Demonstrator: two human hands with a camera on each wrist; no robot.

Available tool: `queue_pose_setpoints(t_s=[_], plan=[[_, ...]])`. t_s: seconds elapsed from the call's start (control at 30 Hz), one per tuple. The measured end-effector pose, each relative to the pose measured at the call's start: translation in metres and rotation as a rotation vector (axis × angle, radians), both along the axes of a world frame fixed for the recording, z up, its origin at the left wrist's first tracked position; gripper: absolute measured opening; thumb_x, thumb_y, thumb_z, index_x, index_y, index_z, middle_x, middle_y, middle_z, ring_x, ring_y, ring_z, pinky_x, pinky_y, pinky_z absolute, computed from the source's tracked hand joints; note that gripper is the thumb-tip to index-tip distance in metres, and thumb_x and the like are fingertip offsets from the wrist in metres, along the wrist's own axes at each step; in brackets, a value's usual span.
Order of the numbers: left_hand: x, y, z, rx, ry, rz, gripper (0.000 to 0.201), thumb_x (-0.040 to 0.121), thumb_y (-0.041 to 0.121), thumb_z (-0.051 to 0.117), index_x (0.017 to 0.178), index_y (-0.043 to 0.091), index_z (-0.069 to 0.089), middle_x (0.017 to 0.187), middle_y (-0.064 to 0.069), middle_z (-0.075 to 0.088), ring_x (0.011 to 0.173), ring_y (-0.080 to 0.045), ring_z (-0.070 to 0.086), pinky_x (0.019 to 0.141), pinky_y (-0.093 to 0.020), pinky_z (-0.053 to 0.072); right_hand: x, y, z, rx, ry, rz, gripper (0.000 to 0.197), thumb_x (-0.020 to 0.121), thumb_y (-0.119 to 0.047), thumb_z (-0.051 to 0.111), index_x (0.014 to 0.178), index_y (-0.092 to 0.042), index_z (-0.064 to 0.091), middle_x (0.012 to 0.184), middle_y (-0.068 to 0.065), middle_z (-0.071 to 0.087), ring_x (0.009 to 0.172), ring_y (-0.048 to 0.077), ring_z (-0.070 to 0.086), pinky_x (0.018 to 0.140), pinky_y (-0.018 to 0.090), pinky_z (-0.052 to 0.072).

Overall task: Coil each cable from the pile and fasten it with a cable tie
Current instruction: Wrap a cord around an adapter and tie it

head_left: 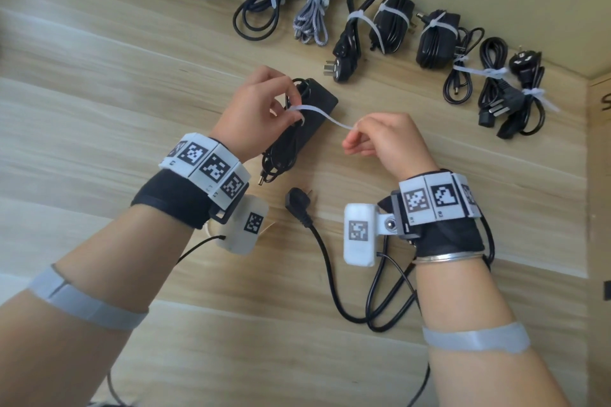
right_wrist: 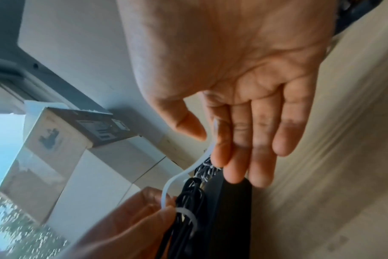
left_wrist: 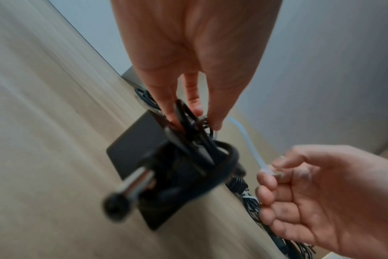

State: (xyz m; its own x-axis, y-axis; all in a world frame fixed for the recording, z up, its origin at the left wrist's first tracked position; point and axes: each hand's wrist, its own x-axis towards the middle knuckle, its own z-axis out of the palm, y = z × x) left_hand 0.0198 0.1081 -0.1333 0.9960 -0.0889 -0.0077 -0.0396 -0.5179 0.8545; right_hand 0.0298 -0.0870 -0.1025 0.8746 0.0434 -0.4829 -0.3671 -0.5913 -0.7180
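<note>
Left hand (head_left: 256, 109) is holding the coiled black cord against the adapter (head_left: 317, 102) in the middle of the table (head_left: 99, 82), fingers curled round the loops and pinching the tie (head_left: 327, 119) where it wraps the bundle. Right hand (head_left: 386, 139) has the free tail of that white tie pinched between thumb and forefinger, its other fingers loosely bent and holding nothing. The tie runs in a line between the two hands, and the right wrist view shows its loop round the cords. The adapter's barrel plug (head_left: 263, 179) sticks out at the near end, below the left wrist.

Closer to me, an uncoiled black power cord (head_left: 325, 261) lies loose on the table, its plug (head_left: 295, 200) just short of the adapter, the rest snaking under the right forearm.

Along the far edge by the wall sits a row of bundles (head_left: 396, 33), each tied with a white tie: black cords, one grey braided cable (head_left: 312, 16), a couple of power bricks.
</note>
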Motion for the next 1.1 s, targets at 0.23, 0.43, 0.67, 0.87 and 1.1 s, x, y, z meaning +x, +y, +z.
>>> queue_pose_setpoints(t_s=[0.23, 0.43, 0.67, 0.87, 1.1], plan=[[-0.001, -0.002, 0.001, -0.022, 0.006, -0.047, 0.014, 0.079, 0.006, 0.067, 0.074, 0.013, 0.057, 0.102, -0.001, 0.048, 0.073, -0.011, 0.053, 0.072, -0.010, 0.047, 0.005, 0.024, 0.011, -0.221, -0.097, 0.292, 0.025, 0.090, -0.036, 0.047, 0.089, -0.022, 0.068, 0.088, -0.005, 0.070, 0.090, 0.014, 0.061, 0.084, 0.030, 0.048], [0.004, -0.003, 0.001, 0.007, -0.008, -0.047, 0.017, 0.075, 0.011, 0.073, 0.073, 0.008, 0.056, 0.096, -0.001, 0.048, 0.065, -0.004, 0.045, 0.072, -0.016, 0.046, 0.000, 0.051, 0.009, -0.172, -0.218, 0.291, 0.038, 0.094, -0.034, 0.048, 0.070, -0.004, 0.051, 0.057, -0.001, 0.041, 0.059, 0.015, 0.042, 0.052, 0.021, 0.030], [0.005, -0.004, -0.003, 0.007, 0.032, -0.044, 0.020, 0.076, 0.002, 0.069, 0.071, 0.013, 0.052, 0.092, 0.003, 0.043, 0.070, -0.010, 0.049, 0.074, -0.012, 0.044, -0.005, 0.055, 0.020, -0.234, -0.344, 0.160, 0.045, 0.083, -0.020, 0.055, 0.049, -0.015, 0.026, 0.048, 0.002, 0.022, 0.052, 0.015, 0.024, 0.044, 0.026, 0.018], [0.002, -0.007, -0.001, 0.008, 0.026, -0.033, 0.025, 0.077, -0.001, 0.067, 0.071, 0.013, 0.048, 0.094, 0.001, 0.043, 0.069, -0.003, 0.046, 0.073, -0.018, 0.042, -0.015, 0.051, 0.025, -0.185, -0.400, 0.137, 0.036, 0.083, -0.015, 0.055, 0.053, -0.001, 0.041, 0.053, 0.007, 0.028, 0.054, 0.016, 0.026, 0.050, 0.030, 0.020], [-0.004, -0.006, 0.017, 0.011, 0.161, -0.028, 0.027, 0.075, 0.009, 0.073, 0.063, 0.020, 0.051, 0.094, 0.003, 0.053, 0.078, -0.019, 0.057, 0.078, -0.026, 0.048, -0.024, 0.027, 0.022, -0.161, -0.389, 0.139, 0.039, 0.090, -0.028, 0.057, 0.055, -0.019, 0.041, 0.048, -0.005, 0.032, 0.049, 0.007, 0.033, 0.050, 0.017, 0.027]])
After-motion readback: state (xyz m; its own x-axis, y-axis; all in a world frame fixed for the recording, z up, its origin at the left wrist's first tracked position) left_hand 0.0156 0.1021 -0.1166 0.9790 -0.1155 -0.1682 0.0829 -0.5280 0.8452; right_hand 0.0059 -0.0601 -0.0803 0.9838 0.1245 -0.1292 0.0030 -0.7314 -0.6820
